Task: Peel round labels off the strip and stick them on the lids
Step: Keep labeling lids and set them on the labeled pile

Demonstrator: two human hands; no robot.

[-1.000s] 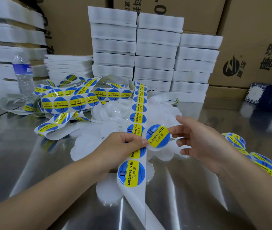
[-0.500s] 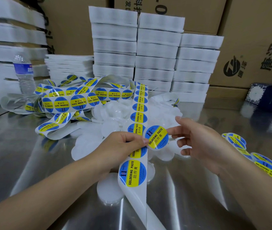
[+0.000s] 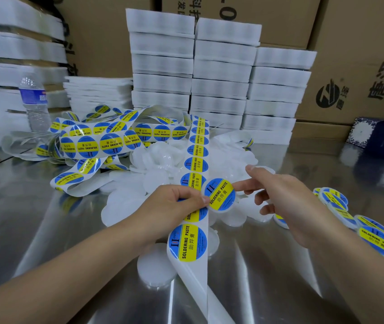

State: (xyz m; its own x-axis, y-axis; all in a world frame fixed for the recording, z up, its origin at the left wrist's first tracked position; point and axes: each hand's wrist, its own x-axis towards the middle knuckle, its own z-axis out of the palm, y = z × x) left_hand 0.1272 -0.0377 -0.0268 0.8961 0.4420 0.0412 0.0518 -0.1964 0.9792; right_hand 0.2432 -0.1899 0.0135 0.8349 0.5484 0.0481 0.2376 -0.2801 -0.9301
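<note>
A round white lid with a blue-and-yellow "soldering paste" label (image 3: 220, 195) is held up over the table's middle. My left hand (image 3: 174, 204) pinches its left edge with thumb and fingers. My right hand (image 3: 287, 202) touches the lid's right edge with its index fingertip, thumb raised clear of it. The white backing strip with more round labels (image 3: 187, 243) runs under my left hand from the far pile to the near edge. Bare white lids (image 3: 160, 160) lie heaped behind my hands, and one loose lid (image 3: 155, 265) lies beside the strip.
Labelled lids (image 3: 378, 239) lie in a row at the right on the steel table (image 3: 34, 218). More label strips (image 3: 97, 143) are tangled at the left, near a water bottle (image 3: 34, 101). White tray stacks (image 3: 219, 73), cardboard boxes (image 3: 359, 54) and a blue patterned box (image 3: 382, 136) line the back.
The labelled lid has shifted only slightly between my hands. Both hands keep their places.
</note>
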